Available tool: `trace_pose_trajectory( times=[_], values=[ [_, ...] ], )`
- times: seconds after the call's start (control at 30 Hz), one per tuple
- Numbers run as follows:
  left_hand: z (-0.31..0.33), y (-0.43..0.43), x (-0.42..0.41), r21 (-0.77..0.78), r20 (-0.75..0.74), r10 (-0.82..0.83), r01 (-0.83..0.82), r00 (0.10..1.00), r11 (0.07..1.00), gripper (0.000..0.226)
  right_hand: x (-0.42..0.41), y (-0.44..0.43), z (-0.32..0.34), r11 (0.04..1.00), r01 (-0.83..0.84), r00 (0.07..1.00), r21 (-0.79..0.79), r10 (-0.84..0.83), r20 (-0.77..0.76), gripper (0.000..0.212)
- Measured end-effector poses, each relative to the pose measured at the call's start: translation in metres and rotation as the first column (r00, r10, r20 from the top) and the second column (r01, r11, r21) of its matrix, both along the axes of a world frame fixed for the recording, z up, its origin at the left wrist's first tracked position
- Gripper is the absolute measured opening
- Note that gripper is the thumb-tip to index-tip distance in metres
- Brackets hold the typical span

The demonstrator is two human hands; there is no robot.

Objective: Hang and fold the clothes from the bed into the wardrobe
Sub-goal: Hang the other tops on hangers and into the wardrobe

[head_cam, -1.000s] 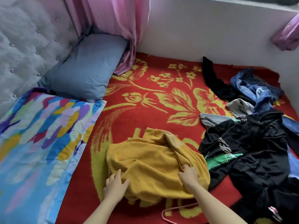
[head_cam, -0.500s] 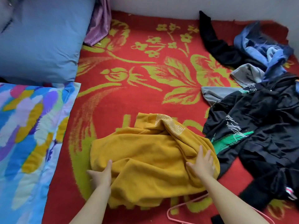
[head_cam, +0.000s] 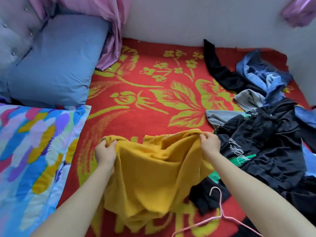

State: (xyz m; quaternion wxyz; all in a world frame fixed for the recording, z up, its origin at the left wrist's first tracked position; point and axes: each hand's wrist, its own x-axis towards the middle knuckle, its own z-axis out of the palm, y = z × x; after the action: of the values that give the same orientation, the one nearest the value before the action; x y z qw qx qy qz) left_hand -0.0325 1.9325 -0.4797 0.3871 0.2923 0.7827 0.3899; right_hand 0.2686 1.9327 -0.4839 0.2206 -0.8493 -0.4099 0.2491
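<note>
Yellow garment (head_cam: 153, 168), top edge pinched by both hands' fingers (head_cam: 204, 136)

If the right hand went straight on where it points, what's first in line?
Past the yellow garment it grips, the right hand points across bare red blanket; nothing lies in that line. Farther on, probably the pink curtain, but depth is unclear.

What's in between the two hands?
In the head view, the yellow garment hangs stretched between them: the left hand and the right hand each grip its top edge above the red flowered blanket.
</note>
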Motion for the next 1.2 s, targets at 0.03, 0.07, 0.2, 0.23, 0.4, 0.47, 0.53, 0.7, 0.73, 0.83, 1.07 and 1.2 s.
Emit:
trace_pose_trajectory(
  times=[0.03,0.07,0.2,0.23,0.4,0.47,0.53,0.7,0.73,0.83,1.07,1.2],
  values=[
    [0.021,0.010,-0.006,0.074,-0.002,0.008,-0.008,1.000,0.997,0.020,0.001,0.015,0.023,0.997,0.009,1.000,0.074,-0.009,-0.007,0.030],
    [0.043,0.019,-0.014,0.157,0.002,0.026,-0.026,1.000,0.987,0.018,0.002,0.027,0.046,0.989,0.007,1.000,0.146,-0.005,-0.016,0.031],
    [0.122,0.033,-0.051,0.397,0.034,0.093,-0.099,0.995,0.913,0.014,0.005,0.051,0.121,0.905,0.080,0.993,0.418,-0.038,-0.107,0.028],
    [0.143,0.030,-0.058,0.450,0.057,0.110,-0.124,0.992,0.884,0.022,0.006,0.052,0.134,0.871,0.123,0.986,0.475,-0.055,-0.154,0.028],
    [0.190,0.005,-0.060,0.626,0.055,0.070,-0.089,0.996,0.775,0.010,0.021,0.035,0.153,0.743,0.355,0.921,0.567,-0.173,-0.349,0.028],
    [0.182,-0.012,-0.051,0.611,0.072,0.001,-0.045,0.997,0.790,0.013,0.030,0.015,0.143,0.753,0.421,0.890,0.505,-0.236,-0.390,0.029],
    [0.154,-0.032,-0.036,0.522,0.086,-0.079,0.023,0.993,0.852,0.016,0.039,-0.008,0.115,0.801,0.479,0.852,0.359,-0.327,-0.408,0.030],
    [0.060,-0.116,0.015,0.103,0.080,-0.314,0.306,0.946,0.946,0.033,0.043,-0.082,0.023,0.895,0.443,0.806,-0.051,-0.423,-0.413,0.004],
    [0.037,-0.136,0.022,-0.032,0.139,-0.367,0.375,0.920,0.926,0.037,0.043,-0.095,0.005,0.908,0.399,0.838,-0.126,-0.417,-0.351,0.009],
    [-0.021,-0.182,0.031,-0.299,0.218,-0.426,0.476,0.878,0.827,0.033,0.026,-0.126,-0.014,0.938,0.194,0.923,-0.288,-0.274,-0.269,0.007],
    [-0.035,-0.212,0.048,-0.240,0.214,-0.490,0.531,0.845,0.813,0.010,-0.037,-0.167,-0.007,0.900,-0.163,0.943,-0.405,0.022,-0.331,0.022],
    [-0.018,-0.225,0.042,-0.140,0.231,-0.792,0.825,0.565,0.548,0.030,-0.078,-0.167,-0.022,0.833,-0.260,0.902,-0.488,0.030,-0.430,0.057]
  ],
)
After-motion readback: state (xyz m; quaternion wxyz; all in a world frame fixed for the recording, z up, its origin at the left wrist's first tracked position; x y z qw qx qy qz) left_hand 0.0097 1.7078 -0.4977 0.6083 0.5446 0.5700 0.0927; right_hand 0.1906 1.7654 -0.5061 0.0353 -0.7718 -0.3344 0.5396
